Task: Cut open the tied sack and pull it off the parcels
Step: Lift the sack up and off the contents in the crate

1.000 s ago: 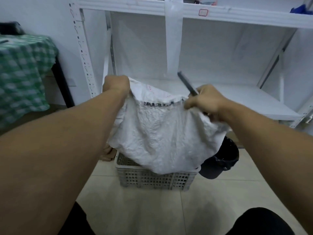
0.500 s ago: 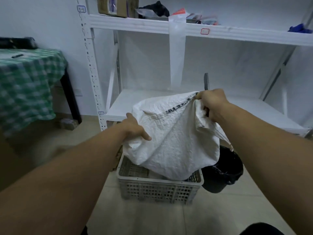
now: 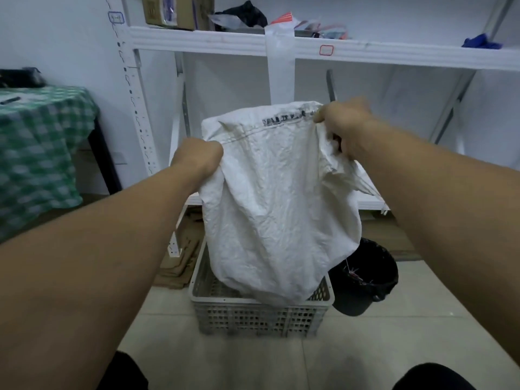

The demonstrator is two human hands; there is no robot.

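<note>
Woven sack (image 3: 281,198) is hanging straight ahead of the person with its long axis near vertical. Its stitched end is up and its lower end is dipping into the grey perforated crate (image 3: 253,319) on the floor.

Left hand (image 3: 197,159) is gripping the upper left corner in a closed fist. Right hand (image 3: 344,128) is clutching the upper right corner and sitting higher, so the seam is tilting up to the right.

Parcels are not showing, because the sack is hiding the crate interior. The coming pull is judged to run straight up along the long axis, with the left hand nearer the crate.

White shelving (image 3: 197,43) is standing close behind and overhead and is likely to limit the lift. Black lined bin (image 3: 365,280) is standing just beside the crate's right side. Green checked tablecloth (image 3: 42,142) is lying well to the left.
</note>
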